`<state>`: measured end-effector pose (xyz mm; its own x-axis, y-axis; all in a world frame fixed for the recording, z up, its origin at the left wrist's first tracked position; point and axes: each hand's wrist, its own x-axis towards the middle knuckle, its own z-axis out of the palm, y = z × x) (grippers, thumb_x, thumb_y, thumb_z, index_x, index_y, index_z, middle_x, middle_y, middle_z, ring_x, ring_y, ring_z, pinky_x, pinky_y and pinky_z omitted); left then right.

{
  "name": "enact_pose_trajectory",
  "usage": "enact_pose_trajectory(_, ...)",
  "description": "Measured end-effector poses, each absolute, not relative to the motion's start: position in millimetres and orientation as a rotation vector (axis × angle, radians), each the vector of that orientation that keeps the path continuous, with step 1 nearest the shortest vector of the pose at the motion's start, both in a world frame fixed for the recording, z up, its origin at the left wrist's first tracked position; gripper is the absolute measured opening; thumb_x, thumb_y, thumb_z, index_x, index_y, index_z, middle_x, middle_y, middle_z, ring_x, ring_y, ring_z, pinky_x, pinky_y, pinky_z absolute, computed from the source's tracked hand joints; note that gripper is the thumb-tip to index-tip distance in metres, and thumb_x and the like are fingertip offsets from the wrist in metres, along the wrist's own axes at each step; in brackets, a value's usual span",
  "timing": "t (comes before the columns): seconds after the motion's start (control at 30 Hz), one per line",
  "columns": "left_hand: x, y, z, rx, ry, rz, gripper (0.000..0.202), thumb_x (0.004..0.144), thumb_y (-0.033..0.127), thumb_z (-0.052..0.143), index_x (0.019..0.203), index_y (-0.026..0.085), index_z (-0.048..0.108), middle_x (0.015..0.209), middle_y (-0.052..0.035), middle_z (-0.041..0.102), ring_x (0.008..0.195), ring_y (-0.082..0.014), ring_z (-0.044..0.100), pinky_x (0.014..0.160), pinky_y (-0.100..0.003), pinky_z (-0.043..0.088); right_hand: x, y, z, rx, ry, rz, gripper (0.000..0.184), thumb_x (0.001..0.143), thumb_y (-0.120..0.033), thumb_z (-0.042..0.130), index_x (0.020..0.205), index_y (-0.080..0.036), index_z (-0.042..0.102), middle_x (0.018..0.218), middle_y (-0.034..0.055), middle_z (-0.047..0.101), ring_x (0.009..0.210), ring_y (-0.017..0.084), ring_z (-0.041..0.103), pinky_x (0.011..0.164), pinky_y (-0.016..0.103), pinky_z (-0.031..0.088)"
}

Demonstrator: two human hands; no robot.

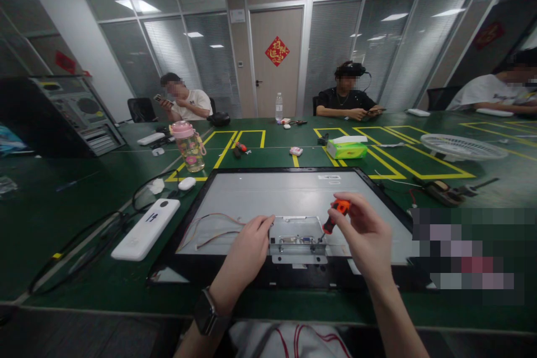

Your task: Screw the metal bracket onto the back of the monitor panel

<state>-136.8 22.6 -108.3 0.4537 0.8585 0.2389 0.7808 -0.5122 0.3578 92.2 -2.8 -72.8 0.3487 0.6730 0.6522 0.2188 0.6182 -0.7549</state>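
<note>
A monitor [251,190] lies face down on the green table, its grey metal back exposed. A small metal board cover [298,239] with ports sits at its near middle. My left hand [247,254] rests with curled fingers on the cover's left edge, a watch on the wrist. My right hand [364,235] is closed around an orange-and-black screwdriver [335,215], whose tip points down at the cover's right side. Thin coloured wires [210,230] run across the panel to the left of the cover.
A white flat device [145,229] and black cables [84,246] lie left of the monitor. Beyond are a pink-lidded bottle [189,145], a green tissue box [346,149], a white fan grille [461,146], and a computer case [62,114]. Three people sit at the far side.
</note>
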Motion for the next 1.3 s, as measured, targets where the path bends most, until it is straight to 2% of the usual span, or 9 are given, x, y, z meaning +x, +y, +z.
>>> enact_pose_trajectory(0.2,-137.3,22.6,-109.3,2.496,1.438,0.621,0.048,0.094,0.005,0.035,0.136,0.018,0.053,0.128,-0.0111,0.061,0.119,-0.0226,0.059,0.107,-0.039,0.046,92.7,-10.7,-70.5,-0.929,-1.256,0.349,0.027,0.099,-0.032,0.051,0.115,-0.025,0.072,0.11,0.0088,0.072,0.1,0.025,0.068,0.091,0.043,0.052)
enact_pose_trajectory(0.37,-138.0,23.1,-111.5,2.497,1.424,0.637,0.048,0.094,0.006,0.034,0.137,0.016,0.053,0.129,-0.0116,0.061,0.12,-0.0227,0.058,0.108,-0.039,0.045,92.0,-14.0,-69.0,-0.932,-1.259,0.226,0.019,0.09,-0.027,0.066,0.106,-0.028,0.076,0.094,0.0055,0.065,0.086,0.021,0.065,0.075,0.035,0.053)
enact_pose_trajectory(0.43,-138.0,23.4,-111.9,2.494,1.421,0.633,0.048,0.094,0.006,0.034,0.137,0.015,0.052,0.129,-0.0125,0.061,0.12,-0.023,0.058,0.109,-0.04,0.045,91.8,-13.8,-69.8,-0.961,-1.262,0.166,0.019,0.088,-0.027,0.069,0.105,-0.029,0.077,0.095,0.0051,0.061,0.087,0.02,0.062,0.076,0.033,0.052)
enact_pose_trajectory(0.63,-137.3,23.7,-110.6,2.483,1.416,0.638,0.048,0.093,0.005,0.035,0.135,0.016,0.054,0.128,-0.0122,0.062,0.119,-0.0227,0.058,0.108,-0.041,0.046,98.7,-18.9,-71.2,-0.814,-1.352,0.588,0.034,0.101,-0.03,0.049,0.132,-0.031,0.064,0.121,0.0088,0.07,0.107,0.024,0.069,0.094,0.043,0.055)
enact_pose_trajectory(0.7,-137.3,23.4,-110.1,2.486,1.413,0.64,0.048,0.093,0.004,0.034,0.135,0.016,0.054,0.128,-0.0118,0.062,0.119,-0.0226,0.058,0.108,-0.041,0.046,99.6,-19.9,-70.6,-0.814,-1.38,0.606,0.032,0.099,-0.029,0.053,0.129,-0.03,0.067,0.115,0.0088,0.072,0.105,0.025,0.07,0.091,0.043,0.057)
enact_pose_trajectory(0.87,-137.2,22.8,-109.6,2.494,1.41,0.632,0.048,0.093,0.004,0.034,0.136,0.013,0.053,0.129,-0.0134,0.061,0.12,-0.0236,0.058,0.108,-0.042,0.046,94.9,-15.1,-70.4,-0.887,-1.243,0.223,0.014,0.083,-0.022,0.076,0.094,-0.029,0.078,0.092,0.0037,0.065,0.087,0.019,0.064,0.074,0.03,0.054)
enact_pose_trajectory(0.93,-137.1,22.8,-109.5,2.496,1.413,0.634,0.048,0.093,0.004,0.034,0.136,0.013,0.053,0.129,-0.0135,0.061,0.12,-0.0235,0.058,0.109,-0.041,0.045,94.9,-13.9,-70.6,-0.905,-1.234,0.199,0.019,0.082,-0.023,0.077,0.1,-0.03,0.078,0.094,0.0035,0.064,0.088,0.018,0.064,0.075,0.03,0.054)
enact_pose_trajectory(1.1,-137.1,23.1,-109.6,2.499,1.422,0.614,0.048,0.093,0.004,0.035,0.137,0.012,0.053,0.129,-0.0138,0.061,0.121,-0.0235,0.058,0.109,-0.04,0.045,99.2,-18.0,-69.6,-0.877,-1.348,0.483,0.036,0.098,-0.028,0.055,0.132,-0.033,0.064,0.121,0.0075,0.071,0.104,0.023,0.071,0.09,0.041,0.057)
enact_pose_trajectory(1.3,-137.2,22.5,-109.2,2.497,1.424,0.613,0.047,0.094,0.004,0.034,0.136,0.014,0.053,0.13,-0.0134,0.061,0.121,-0.0236,0.058,0.109,-0.041,0.045,96.7,-15.5,-71.4,-0.903,-1.266,0.218,0.025,0.082,-0.022,0.077,0.104,-0.032,0.078,0.095,0.003,0.071,0.089,0.02,0.069,0.078,0.034,0.057)
